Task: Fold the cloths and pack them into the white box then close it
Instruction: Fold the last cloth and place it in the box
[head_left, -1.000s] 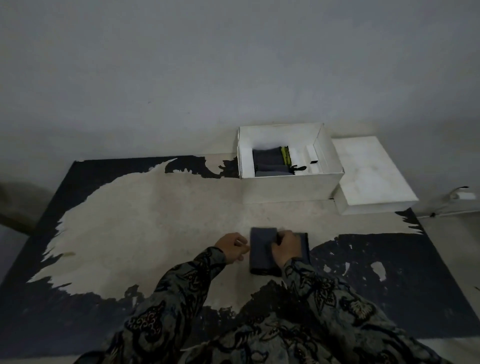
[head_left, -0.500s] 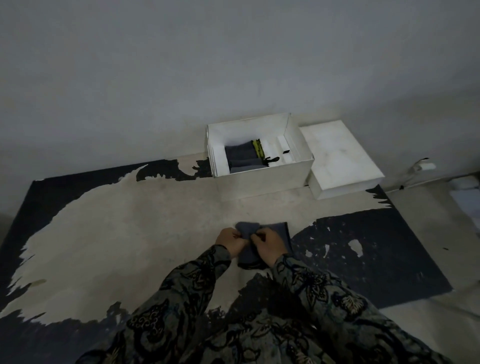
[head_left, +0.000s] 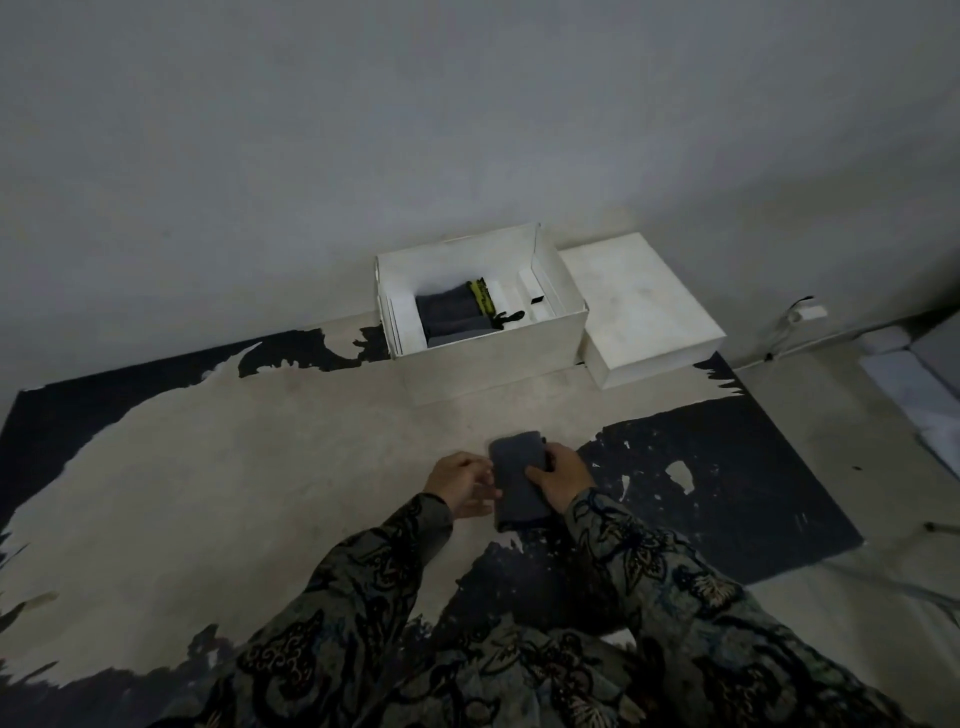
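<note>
Inside, the open white box (head_left: 493, 358) holds folded dark cloths (head_left: 449, 317); its lid (head_left: 636, 306) lies beside it. The right hand (head_left: 563, 475) grips a folded cloth (head_left: 517, 480) on the floor, while the left hand (head_left: 460, 483) touches it with relaxed fingers.

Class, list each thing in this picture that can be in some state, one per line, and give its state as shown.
white box: open, lid off, folded dark cloths inside
lid: off, lying right of the box
grey cloth: folded, flat on the mat
left hand: open, fingers at the cloth's left edge
right hand: fingers curled over the cloth's right edge
mat: spread flat, dark surface worn away
</note>
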